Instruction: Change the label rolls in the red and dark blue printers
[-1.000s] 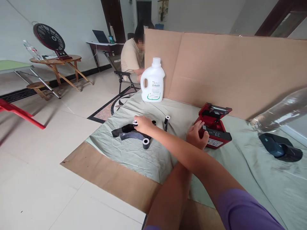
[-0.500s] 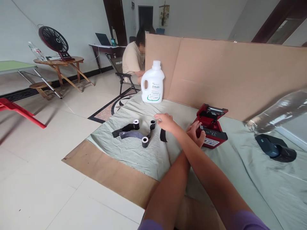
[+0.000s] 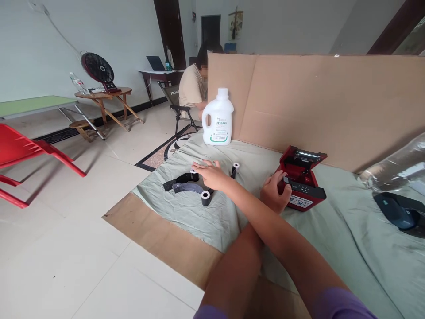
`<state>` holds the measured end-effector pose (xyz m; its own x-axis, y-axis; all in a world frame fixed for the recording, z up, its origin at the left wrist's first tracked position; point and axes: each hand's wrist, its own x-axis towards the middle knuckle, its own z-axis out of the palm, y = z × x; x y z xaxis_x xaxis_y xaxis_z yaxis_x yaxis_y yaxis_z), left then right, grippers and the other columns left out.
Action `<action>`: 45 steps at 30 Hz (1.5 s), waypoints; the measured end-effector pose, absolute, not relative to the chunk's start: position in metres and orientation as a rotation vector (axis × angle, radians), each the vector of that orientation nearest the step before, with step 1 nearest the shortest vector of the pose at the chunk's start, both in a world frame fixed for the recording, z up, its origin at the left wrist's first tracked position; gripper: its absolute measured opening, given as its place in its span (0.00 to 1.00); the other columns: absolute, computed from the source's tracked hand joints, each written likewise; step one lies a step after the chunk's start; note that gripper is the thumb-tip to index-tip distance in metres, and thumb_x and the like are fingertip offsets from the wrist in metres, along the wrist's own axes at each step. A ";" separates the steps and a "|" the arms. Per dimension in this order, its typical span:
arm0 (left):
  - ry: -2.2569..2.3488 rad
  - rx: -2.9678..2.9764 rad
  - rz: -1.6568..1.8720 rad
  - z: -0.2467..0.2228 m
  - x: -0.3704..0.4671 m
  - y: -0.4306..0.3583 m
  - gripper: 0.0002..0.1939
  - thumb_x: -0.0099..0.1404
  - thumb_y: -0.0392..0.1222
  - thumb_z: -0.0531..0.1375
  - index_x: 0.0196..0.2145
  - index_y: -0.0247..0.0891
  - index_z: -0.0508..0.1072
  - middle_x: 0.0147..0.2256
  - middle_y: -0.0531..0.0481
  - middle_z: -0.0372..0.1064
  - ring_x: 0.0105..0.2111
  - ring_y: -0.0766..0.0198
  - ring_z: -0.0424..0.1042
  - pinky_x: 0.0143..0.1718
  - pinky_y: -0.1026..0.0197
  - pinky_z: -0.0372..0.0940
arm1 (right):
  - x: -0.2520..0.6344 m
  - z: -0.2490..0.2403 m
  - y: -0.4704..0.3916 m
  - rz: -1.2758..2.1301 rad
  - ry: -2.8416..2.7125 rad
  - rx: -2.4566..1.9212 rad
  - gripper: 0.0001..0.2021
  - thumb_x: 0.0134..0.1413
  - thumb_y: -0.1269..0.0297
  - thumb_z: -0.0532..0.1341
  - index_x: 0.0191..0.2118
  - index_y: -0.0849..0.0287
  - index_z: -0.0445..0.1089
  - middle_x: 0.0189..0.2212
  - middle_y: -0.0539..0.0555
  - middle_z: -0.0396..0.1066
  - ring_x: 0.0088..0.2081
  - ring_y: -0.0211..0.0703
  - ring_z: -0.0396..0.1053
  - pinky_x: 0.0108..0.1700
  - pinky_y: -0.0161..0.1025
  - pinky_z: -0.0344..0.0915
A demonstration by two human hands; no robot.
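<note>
Two crossed forearms, the right hand (image 3: 212, 176) left over black rolls, the left hand (image 3: 275, 191) at the red machine (image 3: 303, 195).
Right fingers loosely spread, tips at a far roll (image 3: 193, 176), contact unclear; left thumb parted from the fingers, against the machine's left side. Its lid (image 3: 300, 156) stands open. One roll (image 3: 206, 198) sits nearer, another (image 3: 235, 168) right; white bottle (image 3: 219, 119) far, before the cardboard wall (image 3: 299, 102); cloth edge (image 3: 172, 221) near left.
</note>
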<state>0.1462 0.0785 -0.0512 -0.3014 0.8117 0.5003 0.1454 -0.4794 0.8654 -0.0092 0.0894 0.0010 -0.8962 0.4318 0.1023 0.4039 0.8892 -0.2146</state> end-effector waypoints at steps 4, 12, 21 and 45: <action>1.211 1.461 1.793 -0.047 0.144 0.075 0.27 0.64 0.37 0.58 0.61 0.43 0.65 0.55 0.49 0.73 0.59 0.55 0.68 0.62 0.50 0.62 | -0.018 -0.007 0.086 0.327 -2.979 -0.695 0.39 0.53 0.82 0.49 0.68 0.44 0.54 0.72 0.45 0.46 0.71 0.58 0.44 0.64 0.70 0.43; 1.248 1.483 1.750 -0.040 0.139 0.070 0.26 0.65 0.37 0.58 0.61 0.42 0.64 0.56 0.50 0.72 0.59 0.56 0.67 0.62 0.52 0.62 | -0.018 -0.003 0.078 0.247 -2.939 -0.657 0.38 0.54 0.83 0.49 0.68 0.47 0.55 0.71 0.47 0.47 0.71 0.57 0.44 0.66 0.72 0.39; 1.244 1.509 1.730 -0.043 0.137 0.071 0.26 0.66 0.38 0.58 0.61 0.42 0.64 0.56 0.50 0.72 0.59 0.56 0.67 0.62 0.51 0.61 | -0.021 0.003 0.070 0.222 -2.884 -0.662 0.38 0.55 0.84 0.48 0.69 0.48 0.54 0.71 0.49 0.49 0.71 0.56 0.43 0.65 0.72 0.38; 1.368 1.628 1.731 -0.055 0.145 0.075 0.23 0.68 0.39 0.56 0.60 0.43 0.67 0.55 0.48 0.72 0.57 0.58 0.68 0.60 0.55 0.64 | 0.042 -0.018 0.116 0.468 -2.565 -0.944 0.15 0.53 0.75 0.60 0.45 0.54 0.74 0.45 0.54 0.76 0.48 0.50 0.67 0.50 0.46 0.58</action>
